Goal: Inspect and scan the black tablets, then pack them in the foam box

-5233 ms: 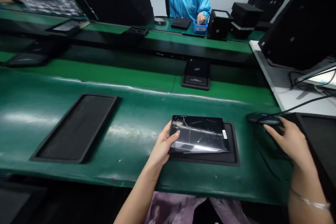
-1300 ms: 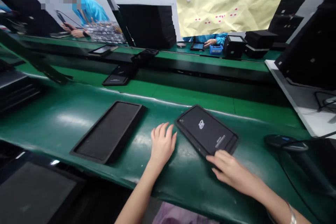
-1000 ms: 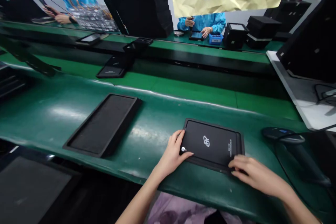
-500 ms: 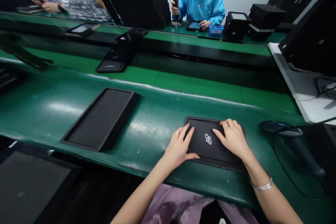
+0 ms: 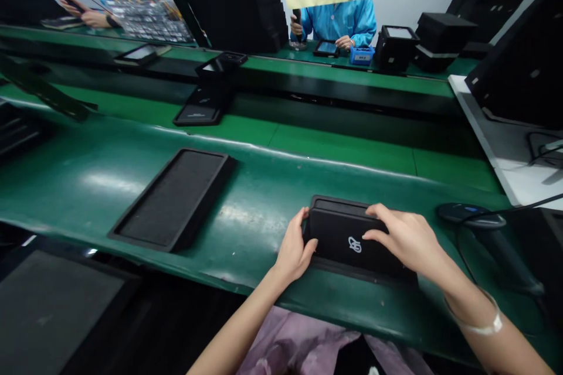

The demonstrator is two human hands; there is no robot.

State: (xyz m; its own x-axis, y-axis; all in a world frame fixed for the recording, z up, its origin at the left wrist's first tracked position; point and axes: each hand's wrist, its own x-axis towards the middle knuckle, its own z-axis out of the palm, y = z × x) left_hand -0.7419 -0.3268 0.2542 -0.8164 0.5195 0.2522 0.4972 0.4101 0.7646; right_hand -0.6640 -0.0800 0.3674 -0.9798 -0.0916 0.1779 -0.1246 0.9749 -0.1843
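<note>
A black tablet (image 5: 334, 237) with a white logo on the face toward me is tilted up, its far edge raised out of a black foam tray (image 5: 338, 205). My right hand (image 5: 400, 237) grips the tablet's raised far edge, thumb on the logo face and fingers behind. At the left end, my left hand (image 5: 294, 246) holds the tablet's side between thumb and fingers. The tray lies on the green bench under both hands. Further left rests another black foam tray (image 5: 173, 199) with nothing in its recess.
A handheld scanner (image 5: 492, 240) with a cable lies to the right. Beyond the bench edge, a tablet in a tray (image 5: 200, 112) sits on a green conveyor (image 5: 334, 143). Across it, a person in blue (image 5: 336, 23) handles a tablet. Black foam (image 5: 57, 304) stands low at left.
The tablet lay flat in the tray and is now tilted up by its far edge. My right hand has closed on that edge; my left has closed on the side.
</note>
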